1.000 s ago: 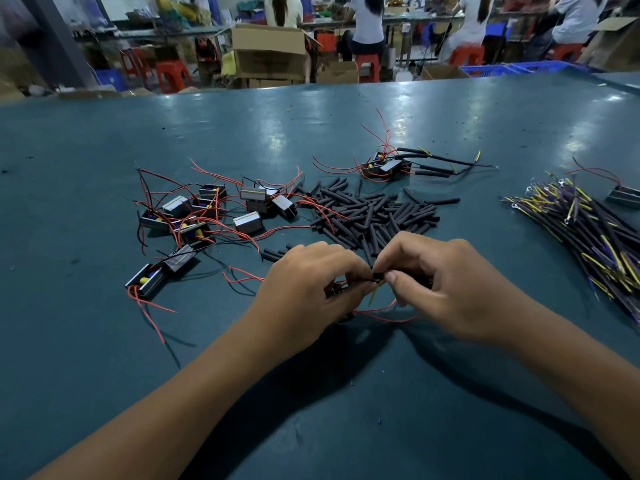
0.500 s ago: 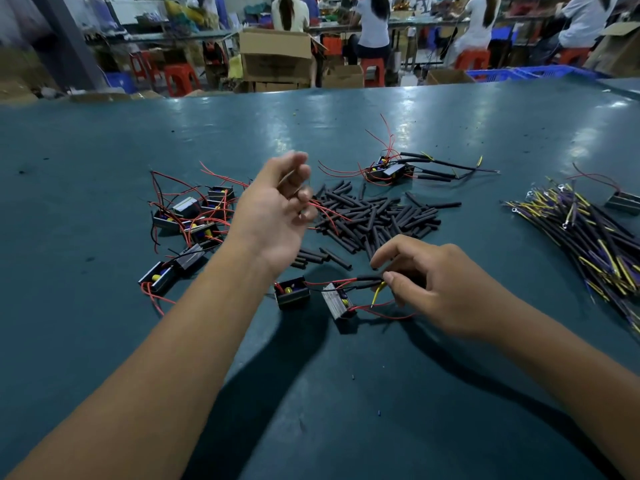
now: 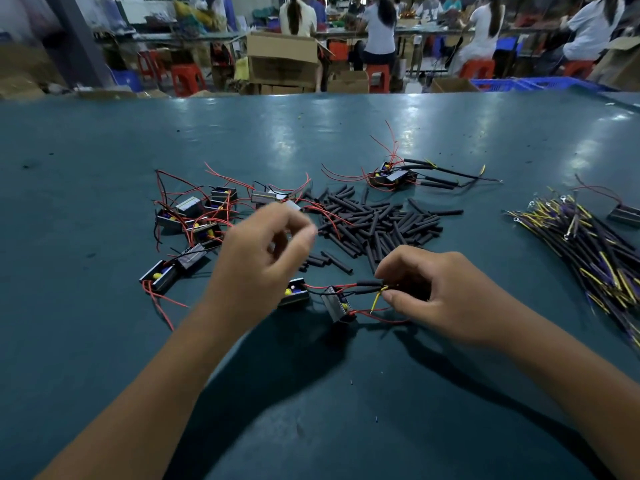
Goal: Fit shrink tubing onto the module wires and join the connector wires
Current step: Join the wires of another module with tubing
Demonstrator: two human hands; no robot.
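My right hand [image 3: 436, 292] pinches the joined wire ends of a small black module [image 3: 337, 304] that lies on the green table [image 3: 104, 341]. A short black shrink tube [image 3: 369, 283] sits on the module's wire just left of my fingertips, and a yellow wire end [image 3: 377, 300] pokes out below them. A second module [image 3: 296, 295] lies beside it, partly under my left hand [image 3: 266, 254]. That hand hovers blurred above the table with its fingers loosely curled, and I see nothing between them. Loose shrink tubes [image 3: 377, 223] are piled just beyond both hands.
Several modules with red wires [image 3: 197, 220] cluster at the left. A module with tubed wires [image 3: 394, 176] lies behind the pile. A bundle of black and yellow connector wires [image 3: 588, 244] lies at the right, with one more module [image 3: 625, 214] beside it. People sit at benches far behind.
My left hand let go of the wires, swung up and left over the module cluster, and has come back down toward the tube pile. My right hand kept its pinch.
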